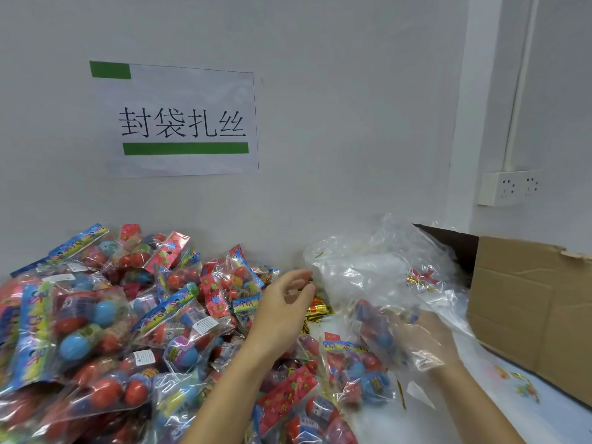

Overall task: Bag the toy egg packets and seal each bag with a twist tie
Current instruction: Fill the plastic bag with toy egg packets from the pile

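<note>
a toy egg packet (376,325) sits inside a clear bag (400,318) held above the table's right half. the right hand (423,338) is in that bag, blurred, its fingers curled about the packet through the plastic. the left hand (285,302) hovers relaxed and empty over the heap of packets (105,325) covering the table's left side. gold twist ties (317,310) lie just beside its fingertips. a cardboard box (531,309) stands to the right, a paper sign (179,120) on the wall.

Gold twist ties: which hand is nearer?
Left. The left hand hovers with its fingers just left of the gold twist ties; the right hand sits farther right, inside a clear bag.
</note>
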Available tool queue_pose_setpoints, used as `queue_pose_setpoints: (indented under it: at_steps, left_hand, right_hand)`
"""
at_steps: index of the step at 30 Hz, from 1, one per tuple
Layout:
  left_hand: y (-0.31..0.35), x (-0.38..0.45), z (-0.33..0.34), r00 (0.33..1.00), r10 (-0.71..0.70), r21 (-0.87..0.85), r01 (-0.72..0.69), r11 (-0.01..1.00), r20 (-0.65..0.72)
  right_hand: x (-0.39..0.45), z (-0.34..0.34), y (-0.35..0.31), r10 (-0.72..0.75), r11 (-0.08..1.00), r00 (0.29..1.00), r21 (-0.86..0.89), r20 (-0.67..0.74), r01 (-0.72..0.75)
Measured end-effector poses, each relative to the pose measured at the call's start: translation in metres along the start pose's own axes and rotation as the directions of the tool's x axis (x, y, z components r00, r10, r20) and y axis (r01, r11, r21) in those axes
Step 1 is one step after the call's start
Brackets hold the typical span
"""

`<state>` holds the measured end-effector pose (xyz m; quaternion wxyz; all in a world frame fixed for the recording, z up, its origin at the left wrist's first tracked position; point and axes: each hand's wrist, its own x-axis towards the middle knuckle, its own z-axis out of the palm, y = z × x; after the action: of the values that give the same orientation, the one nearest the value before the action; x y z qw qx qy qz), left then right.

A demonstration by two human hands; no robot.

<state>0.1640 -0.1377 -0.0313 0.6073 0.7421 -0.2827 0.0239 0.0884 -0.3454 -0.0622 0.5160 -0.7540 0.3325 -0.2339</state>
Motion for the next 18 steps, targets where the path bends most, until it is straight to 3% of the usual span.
queue_pose_setpoints:
  at_steps: [3, 8, 12, 15, 18]
  left_hand:
    - [0.0, -0.001, 0.001, 1.0, 0.006, 0.021, -0.006, 1.0, 0.002]
    - [0.003, -0.002, 0.002, 1.0, 0.001, 0.034, -0.002, 0.999, 0.012]
    - [0.003, -0.005, 0.006, 0.997, -0.005, 0.07, 0.0, 0.998, 0.076]
    - [0.008, -0.01, 0.012, 0.97, -0.029, 0.104, 0.004, 0.995, 0.241]
    - [0.016, -0.017, 0.019, 0.849, -0.011, 0.192, -0.107, 0.975, 0.529]
  right_hand:
    - [-0.003, 0.002, 0.001, -0.019, 0.999, 1.0, -0.041, 0.022, 0.02]
    - [0.002, 0.014, 0.008, 0.017, 0.991, 0.999, 0.131, -0.048, -0.01]
    - [-0.001, 0.016, 0.009, 0.064, 0.93, 0.993, 0.354, 0.104, -0.097]
    - [-0.001, 0.012, 0.01, 0.044, 0.885, 0.977, 0.446, 0.207, -0.134]
    - [-0.001, 0.009, 0.008, 0.057, 0.81, 0.954, 0.545, 0.295, -0.216]
